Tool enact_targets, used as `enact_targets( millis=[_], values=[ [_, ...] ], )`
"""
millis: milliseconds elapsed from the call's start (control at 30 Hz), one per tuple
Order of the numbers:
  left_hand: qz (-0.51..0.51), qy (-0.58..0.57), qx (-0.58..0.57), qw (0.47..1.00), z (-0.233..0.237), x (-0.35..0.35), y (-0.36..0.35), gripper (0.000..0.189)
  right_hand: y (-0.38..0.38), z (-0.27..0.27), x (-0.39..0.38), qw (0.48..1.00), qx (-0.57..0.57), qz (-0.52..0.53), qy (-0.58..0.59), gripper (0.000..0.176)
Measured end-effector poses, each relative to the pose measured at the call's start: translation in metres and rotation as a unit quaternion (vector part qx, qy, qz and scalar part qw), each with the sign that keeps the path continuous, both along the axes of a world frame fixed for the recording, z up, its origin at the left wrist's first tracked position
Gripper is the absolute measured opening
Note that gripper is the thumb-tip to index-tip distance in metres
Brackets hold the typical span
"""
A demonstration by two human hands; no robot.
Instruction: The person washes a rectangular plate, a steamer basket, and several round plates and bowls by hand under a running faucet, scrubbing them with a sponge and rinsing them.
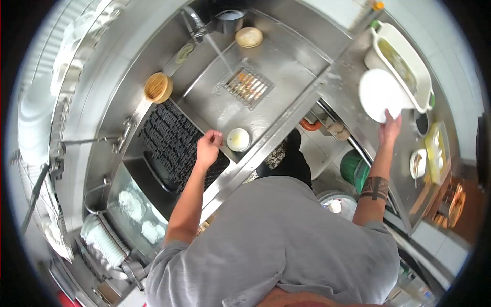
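Observation:
My right hand (389, 129) grips the near edge of a round white plate (379, 92) above the right counter. That plate overlaps the side of a white tub with green handles (427, 94), which holds cloudy yellowish liquid. My left hand (208, 149) hangs by the sink's near left corner, its fingers curled together and nothing visible in them. Just right of those fingers, apart from them, a small white bowl (238, 139) with a yellowish inside sits in the sink corner. Water runs from the tap (195, 25) into the steel sink (291, 51).
Food scraps lie on the drain grate (249, 87). Beige dishes (249, 37) and a metal pot (229, 21) stand at the sink's back. A wooden steamer basket (158, 87) sits by the black rack (171, 135). A yellow tray (436, 153) rests on the right counter.

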State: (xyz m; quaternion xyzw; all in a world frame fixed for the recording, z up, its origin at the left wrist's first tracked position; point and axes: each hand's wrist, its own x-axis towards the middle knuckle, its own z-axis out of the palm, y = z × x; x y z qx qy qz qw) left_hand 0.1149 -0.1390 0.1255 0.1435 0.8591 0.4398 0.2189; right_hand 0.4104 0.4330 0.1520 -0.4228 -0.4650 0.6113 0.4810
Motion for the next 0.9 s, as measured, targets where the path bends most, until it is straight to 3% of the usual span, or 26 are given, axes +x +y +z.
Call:
enact_targets(
  millis=[67,133,167,200,233,267,300,367,500,533,600,633,667,733,767,900],
  values=[
    [0.064,0.010,0.020,0.998,0.011,0.006,-0.020,0.023,-0.037,0.019,-0.098,0.983,-0.018,0.182,0.011,0.051],
    [0.113,0.022,0.021,0.993,0.017,0.013,-0.034,0.023,-0.062,-0.022,-0.195,0.938,-0.001,0.344,-0.037,0.059],
    [0.131,0.029,0.024,0.991,0.019,0.019,-0.040,0.023,-0.085,-0.058,-0.247,0.933,0.024,0.346,-0.095,0.063],
    [0.139,0.027,-0.004,0.990,0.043,0.028,-0.037,0.023,-0.111,-0.082,-0.298,0.897,-0.048,0.436,-0.050,0.057],
    [0.151,0.038,0.000,0.988,0.049,0.035,-0.039,0.024,-0.146,-0.123,-0.346,0.895,-0.103,0.423,-0.101,0.057],
    [0.151,0.044,-0.020,0.987,0.057,0.043,-0.042,0.022,-0.191,-0.130,-0.374,0.883,-0.107,0.438,-0.134,0.054],
    [0.152,0.050,-0.040,0.986,0.061,0.051,-0.047,0.021,-0.221,-0.189,-0.409,0.873,-0.126,0.451,-0.138,0.051],
    [0.145,0.115,-0.091,0.978,0.053,0.080,-0.076,0.017,-0.319,-0.287,-0.466,0.903,-0.063,0.329,-0.268,0.045],
    [0.246,0.064,-0.097,0.962,0.068,0.132,-0.100,0.016,-0.390,-0.293,-0.473,0.930,-0.170,0.266,-0.186,0.036],
    [0.270,0.042,-0.078,0.959,0.068,0.145,-0.105,0.018,-0.389,-0.270,-0.468,0.898,-0.208,0.349,-0.171,0.032],
    [0.294,0.023,-0.068,0.953,0.075,0.158,-0.106,0.017,-0.394,-0.292,-0.473,0.837,-0.255,0.472,-0.103,0.027],
    [0.313,0.008,-0.051,0.948,0.077,0.160,-0.105,0.017,-0.391,-0.328,-0.483,0.817,-0.264,0.510,-0.052,0.026],
    [0.325,0.007,-0.017,0.945,0.071,0.163,-0.106,0.015,-0.386,-0.322,-0.472,0.808,-0.267,0.523,0.049,0.027],
    [0.285,0.021,0.020,0.958,0.065,0.155,-0.101,0.011,-0.359,-0.255,-0.445,0.789,-0.336,0.513,0.047,0.032],
    [0.253,0.030,0.050,0.966,0.059,0.146,-0.097,0.012,-0.335,-0.247,-0.433,0.773,-0.313,0.549,0.051,0.034],
    [0.093,0.035,0.112,0.989,0.046,0.092,-0.052,0.013,-0.235,-0.043,-0.284,0.779,-0.193,0.588,0.098,0.034]
  ],
)
